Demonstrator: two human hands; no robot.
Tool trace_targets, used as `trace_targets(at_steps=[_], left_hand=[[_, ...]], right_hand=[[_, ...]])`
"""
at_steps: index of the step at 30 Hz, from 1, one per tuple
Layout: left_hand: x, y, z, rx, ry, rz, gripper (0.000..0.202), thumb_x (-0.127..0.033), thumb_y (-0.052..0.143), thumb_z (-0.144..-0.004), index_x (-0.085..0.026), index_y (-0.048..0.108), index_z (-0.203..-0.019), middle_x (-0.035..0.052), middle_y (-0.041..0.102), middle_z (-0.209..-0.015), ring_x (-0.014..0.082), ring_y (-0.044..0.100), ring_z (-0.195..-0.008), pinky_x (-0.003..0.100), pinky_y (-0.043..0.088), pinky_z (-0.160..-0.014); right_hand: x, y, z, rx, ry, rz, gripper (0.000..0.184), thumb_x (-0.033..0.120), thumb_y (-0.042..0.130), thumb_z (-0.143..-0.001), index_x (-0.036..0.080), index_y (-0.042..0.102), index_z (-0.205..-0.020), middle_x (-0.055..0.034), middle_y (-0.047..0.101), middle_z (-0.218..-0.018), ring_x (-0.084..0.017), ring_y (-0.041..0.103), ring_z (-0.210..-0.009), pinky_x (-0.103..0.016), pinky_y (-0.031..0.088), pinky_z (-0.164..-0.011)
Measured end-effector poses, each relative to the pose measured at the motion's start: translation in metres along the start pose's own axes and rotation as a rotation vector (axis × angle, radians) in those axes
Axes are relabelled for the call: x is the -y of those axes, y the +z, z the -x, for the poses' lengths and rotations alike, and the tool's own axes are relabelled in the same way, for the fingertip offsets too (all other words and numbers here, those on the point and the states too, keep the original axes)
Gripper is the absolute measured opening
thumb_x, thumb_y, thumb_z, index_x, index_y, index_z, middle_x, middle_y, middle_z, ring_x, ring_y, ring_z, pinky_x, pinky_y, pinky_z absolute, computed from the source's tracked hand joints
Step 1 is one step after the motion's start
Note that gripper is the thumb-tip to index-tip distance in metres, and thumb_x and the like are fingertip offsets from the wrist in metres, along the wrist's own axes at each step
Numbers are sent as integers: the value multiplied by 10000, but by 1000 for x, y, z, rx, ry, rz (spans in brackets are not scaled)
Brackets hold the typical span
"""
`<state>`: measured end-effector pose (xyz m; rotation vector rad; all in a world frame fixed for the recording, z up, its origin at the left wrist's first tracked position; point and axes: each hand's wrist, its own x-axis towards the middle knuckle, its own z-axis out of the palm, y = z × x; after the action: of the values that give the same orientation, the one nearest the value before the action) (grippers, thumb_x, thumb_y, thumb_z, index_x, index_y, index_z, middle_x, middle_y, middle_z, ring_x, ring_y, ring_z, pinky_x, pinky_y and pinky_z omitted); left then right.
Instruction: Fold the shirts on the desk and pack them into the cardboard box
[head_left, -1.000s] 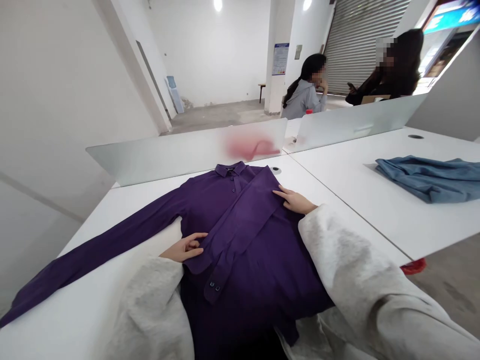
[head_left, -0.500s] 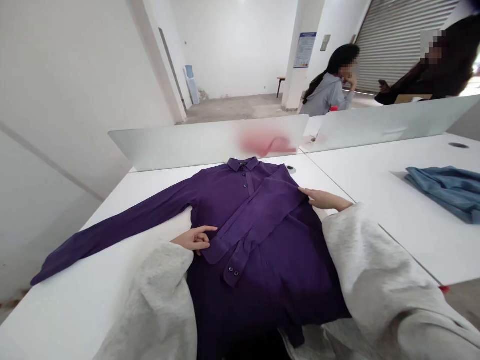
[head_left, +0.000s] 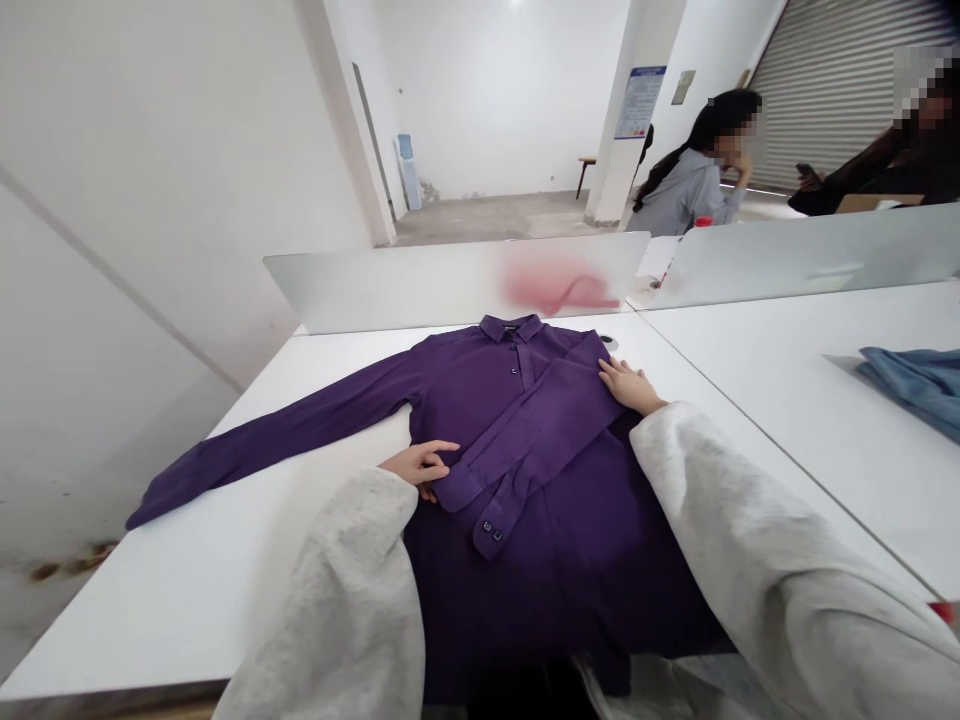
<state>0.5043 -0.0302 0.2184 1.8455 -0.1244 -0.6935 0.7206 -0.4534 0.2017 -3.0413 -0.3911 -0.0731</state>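
A purple long-sleeved shirt [head_left: 480, 390] lies front up on the white table [head_left: 300, 560], its collar [head_left: 512, 328] at the far side. The sleeve on the right is folded across the chest, and its buttoned cuff [head_left: 491, 530] points toward me. My left hand [head_left: 421, 466] rests beside that cuff with the index finger stretched over the shirt front and the other fingers loosely bent. On the folded sleeve's shoulder edge lies my right hand [head_left: 631, 386], fingers spread and flat on the fabric. The other sleeve [head_left: 285, 435] stretches out to the left.
Behind the shirt stands a frosted divider [head_left: 390, 290], with a blurred red shape behind it. Folded blue cloth [head_left: 919, 385] lies on the table at the right. Beyond the divider are a person in grey [head_left: 686, 190] and another in dark clothes [head_left: 862, 180] holding a phone.
My right hand has slid up along the folded sleeve's edge toward the shoulder, its fingers now flatter. My left hand stays by the cuff. The view has shifted, so everything appears further right or left.
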Motion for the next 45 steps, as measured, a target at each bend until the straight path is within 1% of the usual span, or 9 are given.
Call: trace_targets(at_steps=[3, 7, 10, 17, 24, 27, 32, 37, 45], left_hand=[[-2, 2, 1, -2, -13, -3, 858, -588, 683, -698, -173, 368, -1379, -37, 611, -777, 121, 627, -542, 247, 500, -510], [-3, 2, 2, 57, 0, 26, 874, -511, 764, -651, -201, 386, -1376, -58, 589, -775, 128, 654, -589, 253, 518, -569], [-1, 0, 1, 68, -12, 32, 867, -494, 772, -651, -220, 385, -1377, -61, 583, -771, 131, 660, -601, 264, 524, -594], [-3, 1, 1, 59, -25, 7, 853, -538, 733, -678, -198, 380, -1376, -36, 601, -815, 151, 674, -628, 290, 528, -622], [0, 1, 0, 66, -15, 37, 763, -535, 740, -667, -205, 455, -1293, -52, 571, -797, 137, 668, -601, 260, 497, -582], [2, 0, -1, 73, -12, 42, 746, -540, 746, -656, -206, 463, -1259, -61, 552, -779, 144, 674, -604, 251, 492, -560], [2, 0, 0, 74, -13, 48, 702, -558, 736, -658, -202, 472, -1203, -70, 514, -748, 150, 674, -592, 248, 490, -537], [0, 3, 2, 31, -36, 71, 661, -552, 712, -686, -221, 463, -1201, -65, 491, -775, 134, 658, -556, 240, 467, -500], [-9, 4, 6, 47, -61, 7, 609, -559, 671, -720, -237, 438, -1182, -75, 474, -783, 104, 628, -503, 225, 433, -460]], right_hand=[[-1, -13, -7, 10, 24, 72, 497, 319, 246, -975, 170, 393, -1425, -169, 385, -1472, -351, 339, -1356, -632, 314, -1016], [26, -19, -7, -131, -202, 115, 516, 352, 240, -979, 152, 393, -1429, -154, 384, -1477, -314, 309, -1378, -557, 279, -1079], [46, -9, -2, -120, -283, 108, 572, 437, 208, -981, 180, 307, -1482, -120, 303, -1528, -306, 240, -1410, -538, 250, -1103], [44, 11, -9, 72, -145, 109, 607, 478, 168, -976, 203, 220, -1515, -102, 191, -1568, -287, 161, -1436, -506, 183, -1137], [43, 6, -11, 90, -130, 128, 587, 440, 140, -980, 216, 190, -1521, -92, 177, -1573, -291, 156, -1436, -527, 195, -1126], [45, -4, -16, 132, -122, 115, 580, 437, 161, -977, 216, 241, -1508, -105, 237, -1555, -309, 235, -1412, -544, 251, -1099], [35, -14, -31, -78, -75, 104, 566, 406, 171, -977, 182, 326, -1472, -128, 335, -1511, -299, 309, -1379, -521, 281, -1090], [24, 1, -31, 34, 10, 77, 574, 445, 164, -975, 231, 269, -1497, -68, 264, -1550, -303, 218, -1417, -543, 239, -1104], [23, 10, -34, -1, 36, 47, 593, 496, 174, -958, 266, 268, -1497, -47, 253, -1556, -285, 203, -1423, -524, 205, -1119]])
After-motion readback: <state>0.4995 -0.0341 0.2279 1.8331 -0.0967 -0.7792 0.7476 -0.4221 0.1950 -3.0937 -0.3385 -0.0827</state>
